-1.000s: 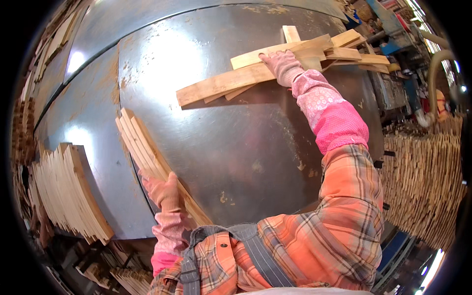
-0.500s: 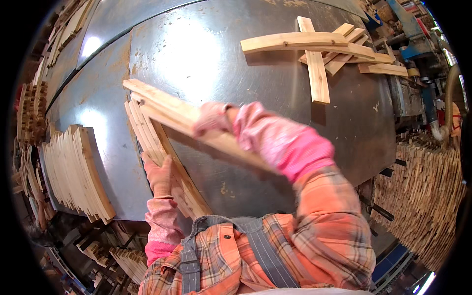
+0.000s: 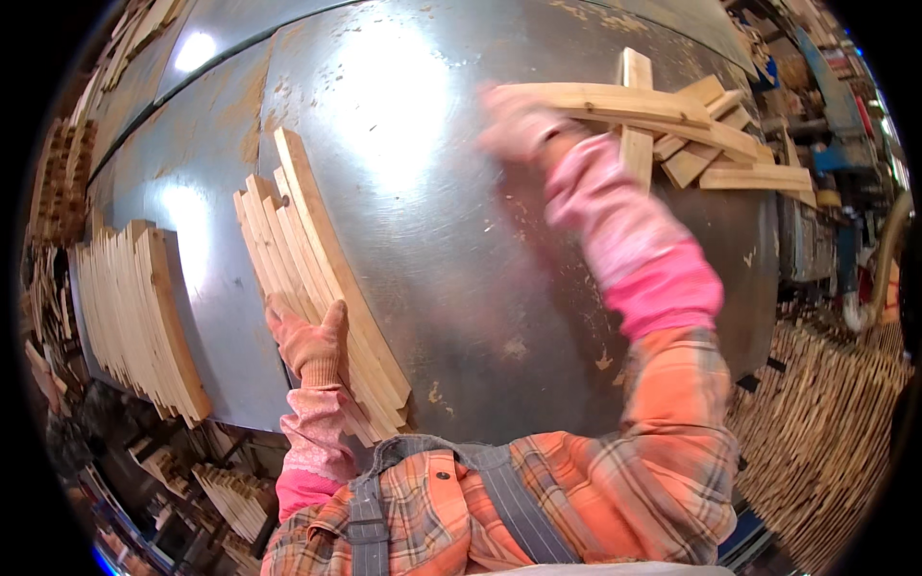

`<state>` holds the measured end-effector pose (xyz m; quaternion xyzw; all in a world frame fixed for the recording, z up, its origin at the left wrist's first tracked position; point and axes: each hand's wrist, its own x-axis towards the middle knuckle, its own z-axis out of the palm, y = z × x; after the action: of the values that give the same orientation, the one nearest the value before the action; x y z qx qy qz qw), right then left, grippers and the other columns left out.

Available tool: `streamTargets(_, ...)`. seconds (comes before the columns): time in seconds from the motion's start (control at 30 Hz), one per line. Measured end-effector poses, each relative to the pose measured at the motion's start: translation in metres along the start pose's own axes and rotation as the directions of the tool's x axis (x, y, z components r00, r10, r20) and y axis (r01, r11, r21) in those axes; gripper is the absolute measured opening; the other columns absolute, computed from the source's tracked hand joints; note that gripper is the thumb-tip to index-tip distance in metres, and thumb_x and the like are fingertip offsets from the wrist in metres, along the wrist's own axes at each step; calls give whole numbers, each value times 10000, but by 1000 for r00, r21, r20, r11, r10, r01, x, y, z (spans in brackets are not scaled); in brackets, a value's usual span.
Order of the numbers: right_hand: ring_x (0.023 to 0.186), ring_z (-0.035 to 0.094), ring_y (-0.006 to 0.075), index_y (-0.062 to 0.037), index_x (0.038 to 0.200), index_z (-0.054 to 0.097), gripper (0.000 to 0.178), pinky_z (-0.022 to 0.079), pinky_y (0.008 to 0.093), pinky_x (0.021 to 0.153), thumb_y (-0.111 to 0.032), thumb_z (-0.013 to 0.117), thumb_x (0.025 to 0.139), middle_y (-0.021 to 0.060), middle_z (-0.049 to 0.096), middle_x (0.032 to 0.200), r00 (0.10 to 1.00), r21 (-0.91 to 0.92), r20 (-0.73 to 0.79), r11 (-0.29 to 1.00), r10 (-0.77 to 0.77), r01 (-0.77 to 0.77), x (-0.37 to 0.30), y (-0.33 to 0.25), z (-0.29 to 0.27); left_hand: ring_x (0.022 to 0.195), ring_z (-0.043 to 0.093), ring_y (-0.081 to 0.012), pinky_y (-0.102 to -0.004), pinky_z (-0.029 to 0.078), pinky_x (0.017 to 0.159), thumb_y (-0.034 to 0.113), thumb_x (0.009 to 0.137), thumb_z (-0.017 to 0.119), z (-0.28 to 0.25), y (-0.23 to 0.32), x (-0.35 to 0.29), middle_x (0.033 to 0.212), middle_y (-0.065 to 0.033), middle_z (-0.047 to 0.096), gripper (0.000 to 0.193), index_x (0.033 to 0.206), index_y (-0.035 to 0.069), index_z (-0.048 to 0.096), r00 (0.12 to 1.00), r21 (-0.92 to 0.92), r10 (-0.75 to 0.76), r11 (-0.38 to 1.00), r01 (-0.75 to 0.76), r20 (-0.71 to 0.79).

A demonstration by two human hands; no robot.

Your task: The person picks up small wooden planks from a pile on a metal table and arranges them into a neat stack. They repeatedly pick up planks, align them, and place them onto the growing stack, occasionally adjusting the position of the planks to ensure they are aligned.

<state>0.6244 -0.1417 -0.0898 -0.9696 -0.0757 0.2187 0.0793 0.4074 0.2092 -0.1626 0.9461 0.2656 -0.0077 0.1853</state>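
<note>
On the metal desk [image 3: 461, 336], a row of pale wooden strips [image 3: 139, 326] lines the left edge. Next, toward the front edge, the left hand [image 3: 309, 336] lies over a bundle of curved strips [image 3: 317, 240], its grip open, thumb spread, forearm rising from the front edge. The strips look light, stiff and dry, probably easiest to take around the narrow sides near mid-length. Farther right, the blurred right hand [image 3: 523, 125] stretches out at the left end of a loose pile [image 3: 691, 163] near the far right corner; whether its grip is closed, I cannot tell.
</note>
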Motion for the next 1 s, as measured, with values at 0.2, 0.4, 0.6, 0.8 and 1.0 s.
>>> streamTargets(0.2, 1351, 571, 333, -74, 1440, 528, 749, 478, 417, 1110, -71, 789, 738, 174, 600, 1442, 894, -349, -49, 831, 446, -433, 24, 184, -23, 1390, 438, -452, -456, 402, 1156, 437, 656, 881, -3, 14, 0, 1557, -283, 370, 1153, 1535, -62, 326, 1000, -37, -18, 999, 19, 10)
streamTargets(0.4, 1065, 746, 315, -58, 1098, 774, 421, 606, 401, 900, -196, 811, 702, 179, 763, 1118, 941, -582, 161, 798, 297, -153, 23, 93, -13, 1342, 475, -437, -445, 410, 1137, 484, 624, 896, -2, 2, 3, 1518, -266, 411, 1200, 1527, -69, 329, 1000, 40, 5, 999, -4, -23)
streamTargets(0.6, 928, 739, 333, 48, 1084, 755, 705, 570, 401, 836, -558, 771, 724, 233, 752, 1021, 938, 93, 291, 970, 188, -223, -5, 6, 50, 1328, 479, -438, -456, 422, 1124, 519, 648, 874, -19, 21, 5, 1462, -267, 445, 1186, 1537, -40, 324, 999, -2, -11, 1000, 11, 49)
streamTargets(0.8, 1118, 712, 367, 54, 1170, 732, 757, 548, 431, 967, -583, 753, 761, 254, 733, 1165, 932, 294, 232, 893, 279, -341, -55, -71, 71, 1345, 472, -437, -469, 419, 1130, 466, 694, 862, -22, 17, 1, 1462, -251, 448, 1118, 1544, -16, 318, 997, 13, -51, 999, 51, 53)
streamTargets(1.0, 1146, 700, 388, 73, 1268, 651, 832, 562, 452, 962, -549, 807, 738, 266, 703, 1230, 922, 450, 226, 805, 315, -386, -91, -152, 66, 1402, 433, -434, -470, 404, 1157, 518, 695, 862, -25, 19, 0, 1524, -271, 398, 1190, 1578, -19, 274, 993, -5, -72, 997, 72, 90)
